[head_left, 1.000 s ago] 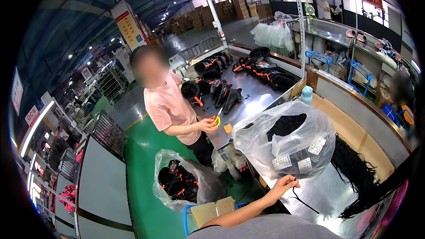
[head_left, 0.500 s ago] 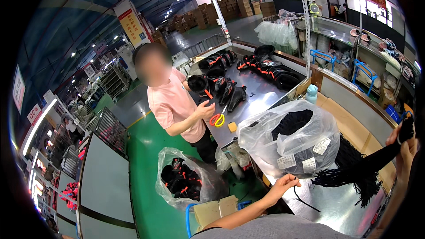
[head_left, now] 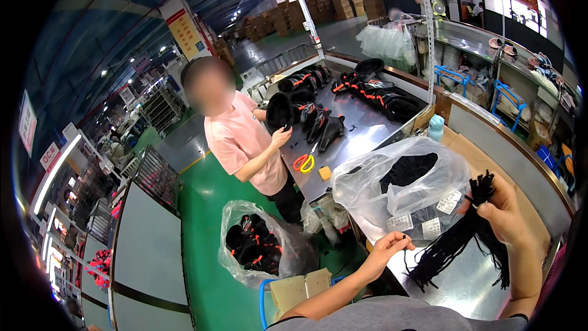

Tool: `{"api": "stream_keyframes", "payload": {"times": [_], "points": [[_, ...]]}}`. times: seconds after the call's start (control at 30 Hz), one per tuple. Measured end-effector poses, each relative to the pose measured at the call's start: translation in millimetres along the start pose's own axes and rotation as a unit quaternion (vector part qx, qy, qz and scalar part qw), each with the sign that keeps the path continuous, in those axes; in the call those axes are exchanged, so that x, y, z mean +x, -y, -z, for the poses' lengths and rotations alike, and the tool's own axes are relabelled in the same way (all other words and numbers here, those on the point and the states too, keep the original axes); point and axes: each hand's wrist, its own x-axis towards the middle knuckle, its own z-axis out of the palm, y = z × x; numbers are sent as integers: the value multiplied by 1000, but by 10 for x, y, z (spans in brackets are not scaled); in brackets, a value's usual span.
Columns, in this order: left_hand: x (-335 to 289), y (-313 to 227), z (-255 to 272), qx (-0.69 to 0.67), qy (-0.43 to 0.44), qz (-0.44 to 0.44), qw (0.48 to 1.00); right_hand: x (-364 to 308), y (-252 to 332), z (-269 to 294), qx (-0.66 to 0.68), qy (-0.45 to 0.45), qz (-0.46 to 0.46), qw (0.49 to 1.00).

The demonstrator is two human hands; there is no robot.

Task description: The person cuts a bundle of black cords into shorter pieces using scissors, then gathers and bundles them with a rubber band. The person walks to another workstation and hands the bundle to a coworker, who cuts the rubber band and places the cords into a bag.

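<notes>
My right hand point(head_left: 501, 211) is closed round the upper end of a bundle of black laces point(head_left: 453, 248), whose loose strands hang fanned out over the metal table point(head_left: 465, 291). Left of it, my left hand point(head_left: 389, 251) pinches a single black lace point(head_left: 405, 257) between thumb and fingertips; its end hangs down. Just beyond both hands lies a clear plastic bag point(head_left: 361, 178) with more black laces point(head_left: 407, 171) inside and white labels point(head_left: 400, 223) on it.
Across the table, a co-worker in a pink shirt point(head_left: 236, 141) handles a black boot point(head_left: 280, 111). Black boots with orange trim point(head_left: 380, 95), scissors point(head_left: 304, 162) and a yellow block point(head_left: 324, 173) lie there. A bag of boots point(head_left: 263, 251) stands on the floor; a bottle point(head_left: 435, 127) stands beyond my bag.
My right hand has come in from the far right, and the lace bundle now hangs down from it. My left hand has shifted slightly, keeping its lace. The co-worker's hand has reached the boot.
</notes>
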Motion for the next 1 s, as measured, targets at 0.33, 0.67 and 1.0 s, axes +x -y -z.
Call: {"api": "stream_keyframes", "payload": {"times": [0.33, 0.67, 1.0], "points": [[-35, -93, -19, -19, -16, -8, 1000, 196, -314, -84, -6, 57, -33, 998], [23, -56, -15, -23, -40, -9, 999, 270, -420, -126, -13, 40, -59, 997], [52, -70, -41, -47, -68, -16, 996, 486, -760, -93, 31, 52, -72, 996]]}}
